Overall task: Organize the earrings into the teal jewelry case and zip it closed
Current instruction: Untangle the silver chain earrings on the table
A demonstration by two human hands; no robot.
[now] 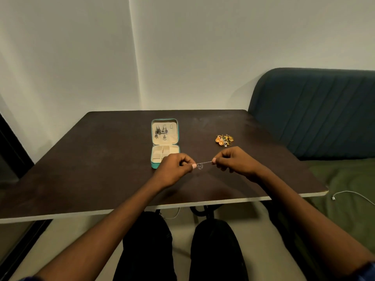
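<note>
The teal jewelry case [154,163] lies open on the dark table [101,159], its cream lid holding several silver earrings [161,131]. Its lower half shows cream compartments, partly hidden by my left hand [174,169]. A thin silver chain piece with a small sparkly pendant [200,166] is stretched between my hands just above the table, in front of the case. My left hand pinches one end and my right hand [233,161] pinches the other. A small pile of orange and gold earrings [224,139] lies to the right of the case.
A teal upholstered seat back [314,110] and a green cushion [345,183] stand to the right of the table. A white cable [349,194] lies on the cushion. The wall is close behind the table. My legs are under the near edge.
</note>
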